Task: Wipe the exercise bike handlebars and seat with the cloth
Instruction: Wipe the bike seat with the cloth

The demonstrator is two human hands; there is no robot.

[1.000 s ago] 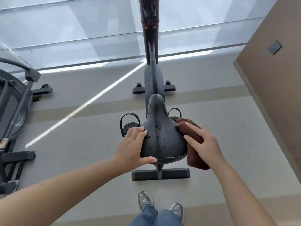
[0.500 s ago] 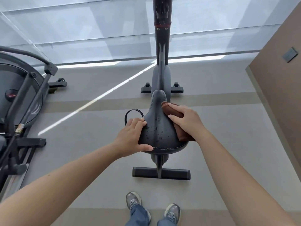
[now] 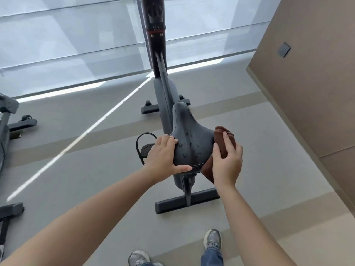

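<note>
The exercise bike's black seat [image 3: 192, 139] stands in the middle of the view, with drops of liquid on its top. My left hand [image 3: 163, 156] grips the seat's left rear edge, thumb along the back rim. My right hand [image 3: 227, 160] presses a folded brown cloth [image 3: 221, 139] against the seat's right side. The bike's dark post [image 3: 155, 35] rises ahead; the handlebars are out of view.
The bike's rear foot bar [image 3: 184, 203] lies on the grey floor below the seat, a pedal with strap [image 3: 146, 148] to its left. Another exercise machine [image 3: 7, 120] stands at the left edge. A brown wall [image 3: 311, 77] runs along the right. My shoes [image 3: 212, 239] are at the bottom.
My right hand has slid the cloth from the seat's front right back along the right side toward the rear. My left hand keeps its hold. The camera has shifted.
</note>
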